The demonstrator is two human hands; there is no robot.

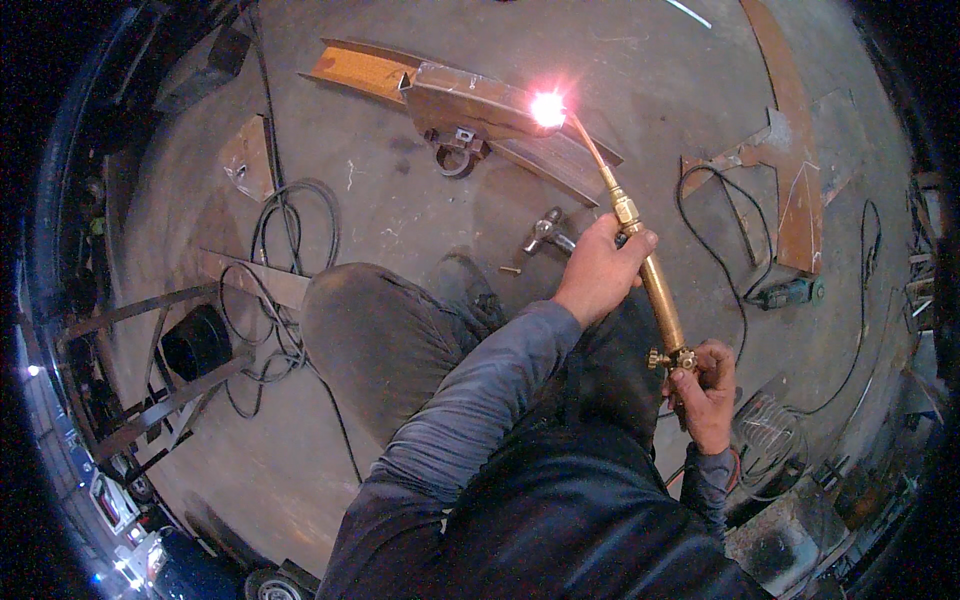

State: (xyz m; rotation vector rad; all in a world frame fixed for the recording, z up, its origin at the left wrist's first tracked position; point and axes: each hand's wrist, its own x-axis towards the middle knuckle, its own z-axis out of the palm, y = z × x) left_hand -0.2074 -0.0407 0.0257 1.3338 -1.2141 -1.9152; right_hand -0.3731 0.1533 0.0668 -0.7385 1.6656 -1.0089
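A long brass torch [662, 295] slants up from my lap toward a rusty steel assembly [465, 95] on the floor. A bright pink-white glow [548, 109] at its tip hides that spot on the steel. My left hand [600, 262] is closed around the upper torch body. My right hand [705, 395] is closed on the lower end at the valve knobs [672, 360]. Just left of my left hand lie a ball-peen hammer [545, 228] and a small brass-coloured piece [510, 269]. A metal ring fitting [455, 155] is under the assembly's near side.
Coiled black hoses [298, 225] and a metal frame [170, 372] are at my left. At the right are rusty cut plates [797, 210], a green power tool [786, 294], cables and a stained metal box [780, 535]. My bent knee [355, 310] is below the assembly.
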